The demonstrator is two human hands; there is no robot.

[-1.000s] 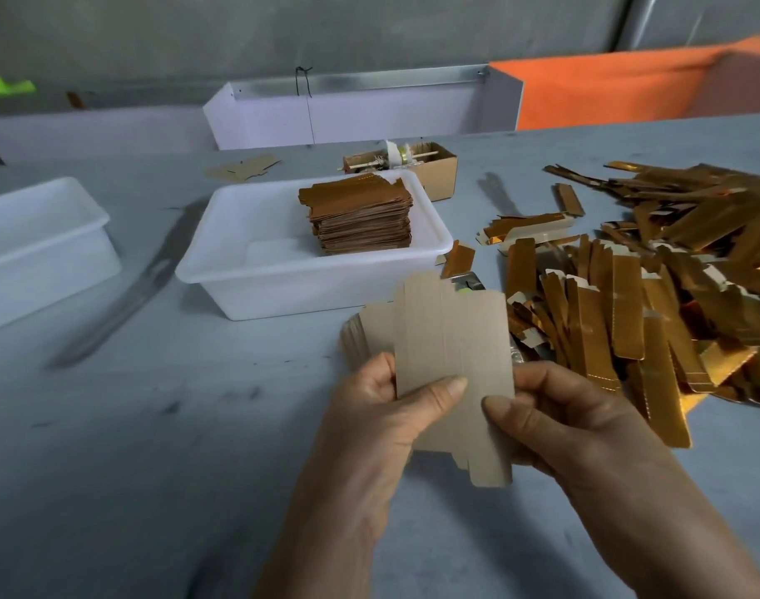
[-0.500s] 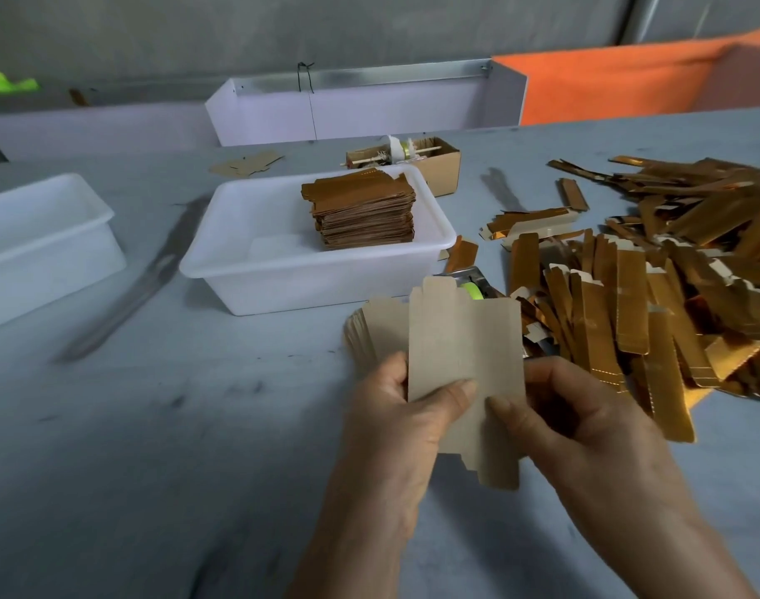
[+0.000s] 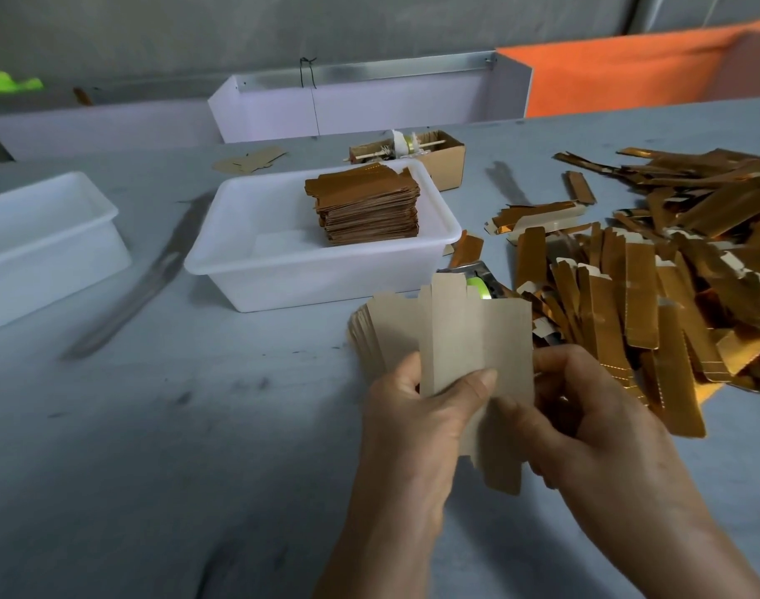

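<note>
— Where's the card blank (image 3: 469,339)?
— Near right, above the desk (image 3: 153,425), upright. Left hand (image 3: 417,412) curls round it, thumb on its face; right hand (image 3: 585,412) pinches its right edge. White tub (image 3: 326,274) sits just beyond.

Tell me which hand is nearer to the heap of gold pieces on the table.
Right. The right hand sits beside the heap of gold pieces, at its near edge; the left hand is farther left, beyond the cardboard blank that both grip.
</note>
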